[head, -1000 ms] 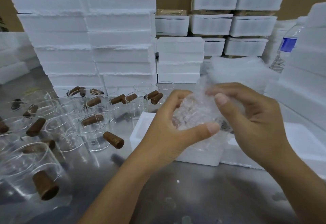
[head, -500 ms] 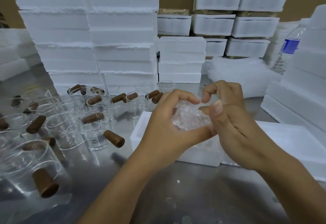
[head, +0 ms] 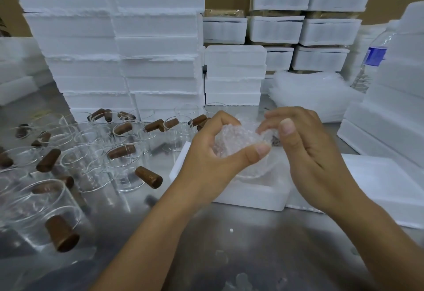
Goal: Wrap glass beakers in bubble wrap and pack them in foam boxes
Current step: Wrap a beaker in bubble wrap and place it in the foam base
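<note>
Okay, stacked foam boxes point(head: 137, 49) stand behind the grip, spare bubble wrap sheets point(head: 309, 93) behind-right, and unwrapped beakers point(head: 91, 164) with brown stubs crowd left of it, probably staged within reach. Directly under the grip sits the open foam box point(head: 252, 194), so the bundle can drop straight in. Above it the left hand point(head: 206, 160) clenches round the wrapped beaker point(head: 236, 139); the right hand point(head: 314, 153) pinches its loose wrap end, apparently tucking it. Bundle looks crinkly, cloudy-clear, glass barely showing.
</note>
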{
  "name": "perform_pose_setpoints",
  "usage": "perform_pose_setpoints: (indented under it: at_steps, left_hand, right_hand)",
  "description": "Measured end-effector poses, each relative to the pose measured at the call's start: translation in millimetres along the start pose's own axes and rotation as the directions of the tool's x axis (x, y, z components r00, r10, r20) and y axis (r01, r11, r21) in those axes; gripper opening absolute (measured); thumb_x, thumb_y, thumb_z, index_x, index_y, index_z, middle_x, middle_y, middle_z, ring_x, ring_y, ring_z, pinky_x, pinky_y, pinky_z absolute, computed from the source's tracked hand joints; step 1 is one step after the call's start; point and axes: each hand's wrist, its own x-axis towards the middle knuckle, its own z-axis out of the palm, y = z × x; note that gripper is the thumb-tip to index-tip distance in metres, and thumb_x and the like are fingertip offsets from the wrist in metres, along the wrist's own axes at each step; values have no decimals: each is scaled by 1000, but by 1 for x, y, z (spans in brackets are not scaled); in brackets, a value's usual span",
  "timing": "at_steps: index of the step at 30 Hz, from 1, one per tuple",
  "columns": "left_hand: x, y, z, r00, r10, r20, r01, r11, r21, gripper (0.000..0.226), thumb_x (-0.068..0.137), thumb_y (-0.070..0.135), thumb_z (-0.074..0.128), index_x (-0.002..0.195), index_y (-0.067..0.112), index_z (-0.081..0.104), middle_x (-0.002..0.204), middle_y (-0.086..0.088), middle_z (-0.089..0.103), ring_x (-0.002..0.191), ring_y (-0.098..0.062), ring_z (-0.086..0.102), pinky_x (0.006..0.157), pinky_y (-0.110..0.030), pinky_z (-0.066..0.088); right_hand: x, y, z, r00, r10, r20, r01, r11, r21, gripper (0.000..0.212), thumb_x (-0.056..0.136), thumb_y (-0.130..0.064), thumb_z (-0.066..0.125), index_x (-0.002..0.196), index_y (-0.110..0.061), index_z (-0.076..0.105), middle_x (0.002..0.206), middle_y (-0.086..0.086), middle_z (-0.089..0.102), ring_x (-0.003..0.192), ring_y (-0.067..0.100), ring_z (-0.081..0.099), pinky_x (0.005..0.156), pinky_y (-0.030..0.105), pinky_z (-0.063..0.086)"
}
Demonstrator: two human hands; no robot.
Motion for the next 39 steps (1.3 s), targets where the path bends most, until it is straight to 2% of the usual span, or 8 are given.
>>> perform_pose_setpoints:
  at_steps: [4,7,11,17,24,27,31,39]
  left_hand:
    - [-1,-1,2,1000,-2,2,2,998,55,42,60,48,76,96,42,55,102,32,56,103,14,49,80,1,35]
    - [2,-5,-4,998,-11,-68,9,999,-30,64,55,57,74,113,44,51,109,31,54,105,11,52,87,-11,45]
    - [4,-5,-10,993,-58,-102,38,981,-188,79,41,65,83,112,48,55,129,8,55,122,-20,53,100,-47,45]
    - [3,-8,-3,995,30,-96,-38,996,-84,65,52,52,80,111,50,53,113,29,57,114,1,54,97,-35,48]
    - [8,-4,-16,991,-69,-113,36,962,-272,75,52,75,71,116,37,59,123,2,64,119,-17,57,105,-44,41]
    - [11,0,-21,966,-153,-206,90,954,-286,45,76,63,54,107,33,65,121,1,65,117,-18,58,103,-44,42]
    - [10,-6,-17,929,-261,-261,241,965,-107,12,86,43,59,95,36,64,107,9,65,102,-13,61,75,-28,42]
    - [10,-16,-18,928,-263,-264,311,937,158,15,96,22,47,102,31,58,98,17,59,84,1,56,63,-17,39]
  right_hand:
    - [0,-3,-1,994,79,70,-83,995,47,36,91,-54,22,82,-47,57,108,-20,56,106,-7,47,88,9,34]
    - [4,-3,-12,981,193,12,-191,962,194,37,93,-52,26,95,-45,62,105,-22,63,101,-12,54,81,1,36]
    - [11,7,-25,922,381,73,-375,830,413,20,87,-42,55,88,-32,72,96,-11,71,81,8,67,82,26,44]
    - [9,7,-20,842,453,292,-535,634,559,35,65,-41,61,86,-13,65,85,9,60,53,16,59,58,24,51]
    - [10,-1,-4,859,482,174,-441,523,730,26,68,-27,62,86,-8,64,74,5,72,65,15,69,61,19,54]
    - [9,-9,11,874,460,155,-423,567,706,17,75,-17,66,85,-4,62,69,3,71,63,18,70,60,19,54]
    - [4,-9,20,900,412,141,-417,722,552,9,82,-11,66,84,-5,60,68,-1,69,61,13,70,58,17,54]
    - [-3,5,24,946,278,169,-296,951,88,12,83,-26,67,76,-25,57,77,-15,65,72,6,60,66,15,44]
